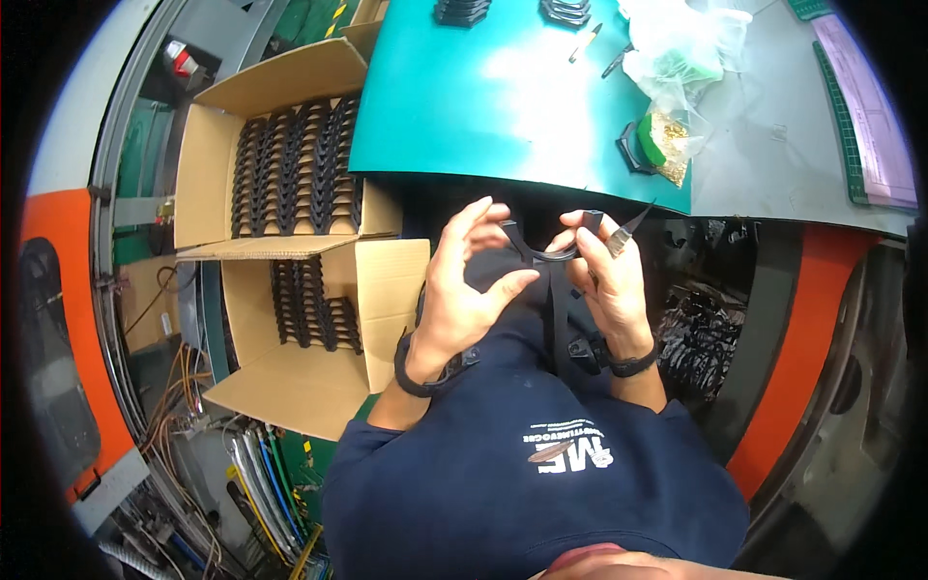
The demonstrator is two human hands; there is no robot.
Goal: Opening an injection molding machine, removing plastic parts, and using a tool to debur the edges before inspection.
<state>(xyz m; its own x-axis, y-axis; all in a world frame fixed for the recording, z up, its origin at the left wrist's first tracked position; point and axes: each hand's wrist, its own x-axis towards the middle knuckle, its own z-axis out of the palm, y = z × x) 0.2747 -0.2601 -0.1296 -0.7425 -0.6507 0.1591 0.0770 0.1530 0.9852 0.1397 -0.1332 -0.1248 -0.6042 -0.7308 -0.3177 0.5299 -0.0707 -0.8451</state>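
My right hand [607,285] is closed around one end of a black curved plastic part [555,256]. Between the same fingers sits a small knife-like tool [621,239], its pointed metal blade aimed up and to the right. My left hand [462,290] has its fingers and thumb spread around the part's left end, not visibly gripping it. Both hands are in front of my body, just below the near edge of the green table mat [435,126].
Two open cardboard boxes [208,179] [391,300] at left hold rows of black parts. On the table lie stacked black parts [464,12], pens [585,43], a black hexagonal part [633,150] and a clear bag of small gold-coloured pieces [669,145]. Orange machine frames [797,338] flank both sides.
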